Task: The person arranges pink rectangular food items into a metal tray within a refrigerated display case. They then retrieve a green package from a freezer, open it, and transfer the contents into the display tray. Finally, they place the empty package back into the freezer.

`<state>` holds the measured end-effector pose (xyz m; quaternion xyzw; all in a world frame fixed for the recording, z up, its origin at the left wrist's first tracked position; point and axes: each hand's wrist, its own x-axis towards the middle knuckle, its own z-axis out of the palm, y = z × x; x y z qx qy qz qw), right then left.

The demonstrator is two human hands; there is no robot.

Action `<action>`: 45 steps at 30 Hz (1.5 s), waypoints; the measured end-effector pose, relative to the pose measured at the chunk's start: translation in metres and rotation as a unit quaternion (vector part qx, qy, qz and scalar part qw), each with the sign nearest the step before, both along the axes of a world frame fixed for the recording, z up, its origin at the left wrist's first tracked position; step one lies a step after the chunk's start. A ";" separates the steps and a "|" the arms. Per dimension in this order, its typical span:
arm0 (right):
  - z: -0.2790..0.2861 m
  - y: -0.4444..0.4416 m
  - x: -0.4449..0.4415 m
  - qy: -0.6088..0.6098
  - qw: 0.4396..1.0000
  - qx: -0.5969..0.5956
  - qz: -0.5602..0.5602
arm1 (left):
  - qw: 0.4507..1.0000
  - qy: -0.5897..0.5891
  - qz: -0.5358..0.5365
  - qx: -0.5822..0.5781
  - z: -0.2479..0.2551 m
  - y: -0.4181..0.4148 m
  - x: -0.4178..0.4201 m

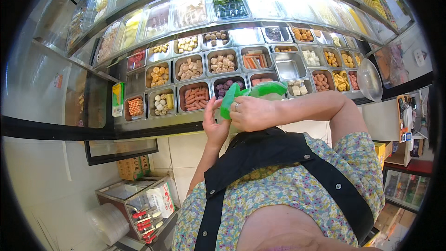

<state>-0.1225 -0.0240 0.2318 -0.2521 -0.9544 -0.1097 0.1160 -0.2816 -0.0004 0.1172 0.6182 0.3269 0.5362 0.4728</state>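
My right hand (252, 113), with a ring on one finger, grips a crumpled green plastic bag (268, 89) in front of my chest. Beside it, my left hand (215, 122) has its fingers pointing up and its thumb and forefinger at the bag's left end. Part of the bag is hidden behind my right hand. Just beyond lie metal food pans with small sausages (197, 99), purple balls (226, 88), and white cubes (299, 89). Crab sticks (256, 61) fill a pan one row farther back.
Shelves of clear food tubs (190, 8) rise behind the pans. A transparent plastic bowl (370, 80) leans at the counter's right end. Left of the pans is a green-and-yellow packet (117, 99). Red-handled tongs (148, 225) and stacked round containers (108, 223) sit at lower left.
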 end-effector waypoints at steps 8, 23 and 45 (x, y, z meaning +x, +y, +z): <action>0.026 0.003 0.007 -0.015 0.927 -0.360 -0.110 | 0.978 0.109 0.018 0.177 0.014 -0.001 -0.006; 0.002 0.031 -0.006 -0.106 0.854 -0.504 -0.066 | 0.950 0.270 -0.048 0.151 -0.033 -0.013 -0.026; -0.204 0.049 0.006 -0.355 0.910 -0.163 -0.137 | 0.958 0.261 -0.107 -0.042 -0.073 -0.009 -0.028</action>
